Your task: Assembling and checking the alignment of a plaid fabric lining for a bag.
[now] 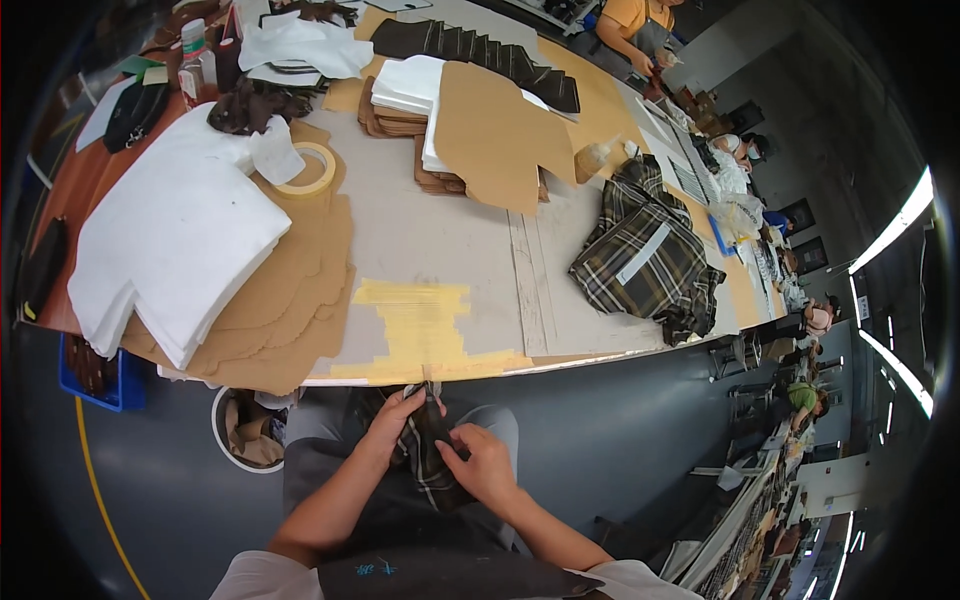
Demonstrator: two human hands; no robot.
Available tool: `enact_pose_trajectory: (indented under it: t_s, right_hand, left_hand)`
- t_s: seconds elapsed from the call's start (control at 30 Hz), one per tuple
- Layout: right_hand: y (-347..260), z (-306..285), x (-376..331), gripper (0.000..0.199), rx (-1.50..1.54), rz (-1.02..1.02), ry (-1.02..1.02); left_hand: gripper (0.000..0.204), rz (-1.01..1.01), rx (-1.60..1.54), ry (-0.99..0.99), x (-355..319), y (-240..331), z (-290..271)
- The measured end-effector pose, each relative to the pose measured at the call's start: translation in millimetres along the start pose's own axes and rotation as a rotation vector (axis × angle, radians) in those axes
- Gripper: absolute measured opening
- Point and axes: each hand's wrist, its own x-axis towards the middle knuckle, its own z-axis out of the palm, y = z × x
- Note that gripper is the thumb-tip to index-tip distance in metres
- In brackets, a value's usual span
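Observation:
A dark plaid cloth piece (430, 455) hangs over my lap just below the front edge of the table. My left hand (398, 415) grips its upper part close to the table edge, with the thumb on top. On the cloth's right side my right hand (482, 462) has its fingers curled in against the fabric. A small narrow metal piece (430, 378) sticks up at the table edge above my left hand; I cannot make out its kind. Yellow masking tape strips (420, 320) cover the tabletop in front of me.
Brown paper patterns (320, 270) and white sheets (190, 230) lie at left with a tape roll (308, 168). A plaid cloth pile (650, 245) rests at right, near stacked pieces (505, 130). Below stand a waste bin (222, 430) and a blue crate (120, 395). Other people work farther off.

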Motion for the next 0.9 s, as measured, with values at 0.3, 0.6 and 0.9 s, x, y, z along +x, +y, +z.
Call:
enact_pose_trajectory:
  t_s: [0.3, 0.6, 0.9]
  right_hand:
    - [-10.1, -2.1, 3.9, 0.014, 0.163, 0.164, 0.048]
    - [-13.1, 2.1, -1.3, 0.015, 0.084, 0.033, -0.214]
    - [4.7, -17.4, 50.5, 0.010, 0.335, 0.221, -0.008]
  left_hand:
    - [0.023, -0.021, -0.048, 0.086, 0.8, -2.4, 5.3]
    - [0.021, 0.028, -0.074, 0.018, 2.0, 4.9, 18.6]
    - [0.020, 0.005, -0.053, 0.043, 1.1, 3.8, 4.7]
